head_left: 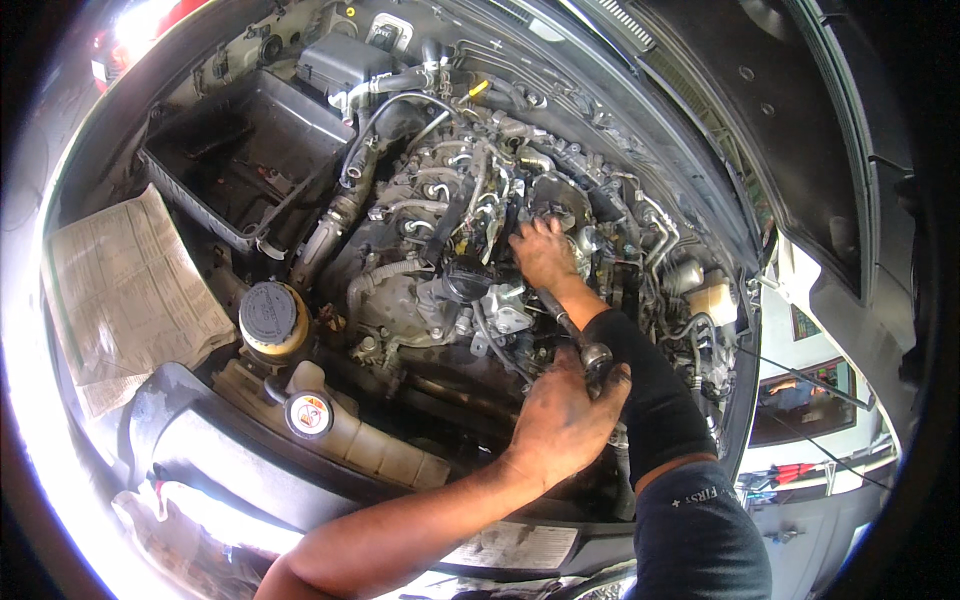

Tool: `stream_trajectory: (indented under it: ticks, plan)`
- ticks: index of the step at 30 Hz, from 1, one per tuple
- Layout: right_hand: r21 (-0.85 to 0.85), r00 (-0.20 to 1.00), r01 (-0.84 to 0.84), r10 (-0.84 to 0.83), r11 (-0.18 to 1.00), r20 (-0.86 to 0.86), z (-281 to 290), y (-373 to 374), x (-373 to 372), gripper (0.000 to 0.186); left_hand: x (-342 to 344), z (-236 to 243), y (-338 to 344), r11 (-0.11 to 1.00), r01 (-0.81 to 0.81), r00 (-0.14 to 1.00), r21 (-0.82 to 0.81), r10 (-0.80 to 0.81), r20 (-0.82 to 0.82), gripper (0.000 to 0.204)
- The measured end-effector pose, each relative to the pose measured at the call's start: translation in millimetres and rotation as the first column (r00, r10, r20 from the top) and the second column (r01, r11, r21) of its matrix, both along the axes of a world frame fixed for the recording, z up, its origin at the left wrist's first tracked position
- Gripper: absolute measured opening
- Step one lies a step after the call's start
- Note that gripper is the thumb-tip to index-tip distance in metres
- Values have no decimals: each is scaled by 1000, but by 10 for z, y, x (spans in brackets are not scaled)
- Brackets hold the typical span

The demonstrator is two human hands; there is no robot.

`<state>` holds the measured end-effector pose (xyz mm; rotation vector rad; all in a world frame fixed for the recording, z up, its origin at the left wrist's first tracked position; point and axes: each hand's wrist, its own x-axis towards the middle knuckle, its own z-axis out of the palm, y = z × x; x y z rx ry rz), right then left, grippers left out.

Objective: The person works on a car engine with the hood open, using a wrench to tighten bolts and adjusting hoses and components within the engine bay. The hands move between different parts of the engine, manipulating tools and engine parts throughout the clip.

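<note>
Ratchet tool (596,356), gripped in left hand (568,415), right hand (545,257) on engine (468,245), grip unclear

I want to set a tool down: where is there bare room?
The open black box has mostly bare floor within its walls; the paper beside the round reservoir carries nothing. The engine is crowded around the left hand and right hand.

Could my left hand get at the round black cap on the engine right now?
Probably not freely: the left hand is occupied with a metal tool, though the black cap itself looks uncovered.
</note>
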<state>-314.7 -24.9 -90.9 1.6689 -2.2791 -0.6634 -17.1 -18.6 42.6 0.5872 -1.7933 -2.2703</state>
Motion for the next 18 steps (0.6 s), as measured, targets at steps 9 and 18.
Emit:
stream_trajectory:
  ticks: [9,18]
  plan:
    - [-13,994,-21,22,1000,106,144,-28,84,23,27,-33,5,999,53,997,3,-53,-55,50]
    - [2,992,-42,41,999,117,165,-37,51,27,-3,-91,58,997,60,996,-56,-63,-60,47]
